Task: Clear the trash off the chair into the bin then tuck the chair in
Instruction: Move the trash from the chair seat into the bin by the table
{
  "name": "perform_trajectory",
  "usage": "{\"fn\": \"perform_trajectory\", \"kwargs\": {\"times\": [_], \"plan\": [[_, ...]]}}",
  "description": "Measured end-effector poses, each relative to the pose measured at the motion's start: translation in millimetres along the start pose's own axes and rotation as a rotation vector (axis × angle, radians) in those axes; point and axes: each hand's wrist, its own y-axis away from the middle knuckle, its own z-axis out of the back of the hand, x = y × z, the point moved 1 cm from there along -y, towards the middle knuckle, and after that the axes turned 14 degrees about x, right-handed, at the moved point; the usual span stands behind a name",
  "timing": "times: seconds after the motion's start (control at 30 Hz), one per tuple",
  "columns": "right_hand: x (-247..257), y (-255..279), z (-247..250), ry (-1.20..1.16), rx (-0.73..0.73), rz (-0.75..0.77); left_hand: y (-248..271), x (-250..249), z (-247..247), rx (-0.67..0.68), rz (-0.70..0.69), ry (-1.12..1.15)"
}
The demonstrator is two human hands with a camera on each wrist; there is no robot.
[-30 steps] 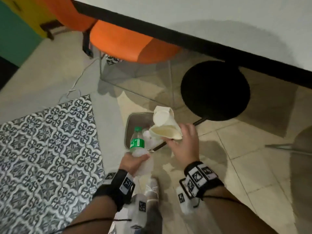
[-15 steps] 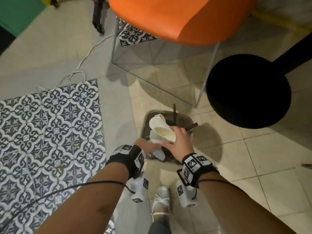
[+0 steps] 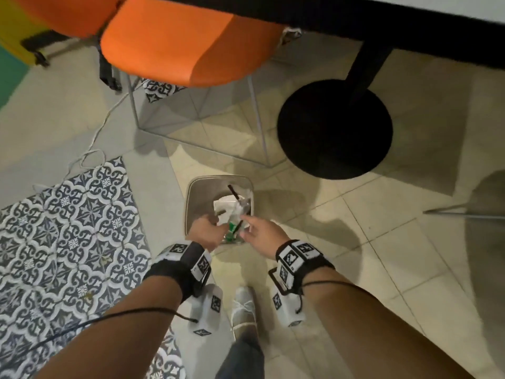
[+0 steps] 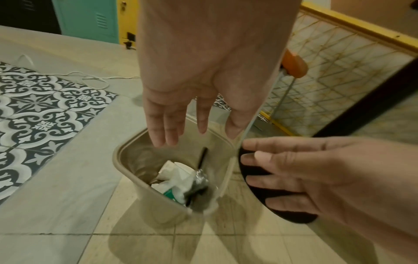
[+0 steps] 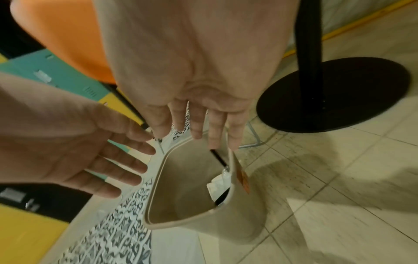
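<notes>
Both the left hand [image 3: 205, 233] and the right hand [image 3: 262, 236] hang spread and empty just above the beige bin [image 3: 193, 212]; the white paper cups, crumpled clear bottle and black straw [image 4: 202, 157] lie inside it. Judged well done only if nothing has landed beside the bin. The smooth orange chair [image 3: 175, 42], on thin wire legs beyond the bin, remains to be tucked in.

A: left hand [image 3: 206, 231]?
B: empty, fingers [image 4: 168, 123] straight, pointing down.
A: right hand [image 3: 262, 236]?
B: same, fingers [image 5: 196, 123] spread, nothing held. Both forearms reach forward and down, side by side, hands close but apart.
</notes>
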Motion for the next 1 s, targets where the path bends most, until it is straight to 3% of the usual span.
{"fn": "perform_trajectory", "kwargs": {"times": [0.13, 0.27, 0.43, 0.57, 0.7, 0.8, 0.9, 1.0], "plan": [[-40, 90, 29, -0.129, -0.173, 0.060, 54, -44, -57, -0.057, -0.110, -0.089], [-120, 204, 71, -0.224, -0.434, 0.008, 111, -112, -164, -0.037, -0.279, -0.114], [-253, 393, 110, -0.326, -0.756, -0.099, 190, -214, -341, 0.200, -0.523, -0.174], [-363, 537, 118, -0.232, -1.006, -0.327, 247, -278, -483, 0.381, -0.593, -0.258], [-445, 653, 103, -0.339, -1.307, -0.546, 302, -317, -601, 0.539, -0.675, -0.344], [-491, 700, 90, -0.448, -1.265, -0.734, 321, -335, -656, 0.481, -0.747, -0.443], [-518, 712, 86, -0.563, -1.139, -0.761, 326, -360, -685, 0.353, -0.781, -0.552], [-526, 702, 98, -0.558, -1.103, -0.782, 323, -384, -706, 0.355, -0.845, -0.585]]}}
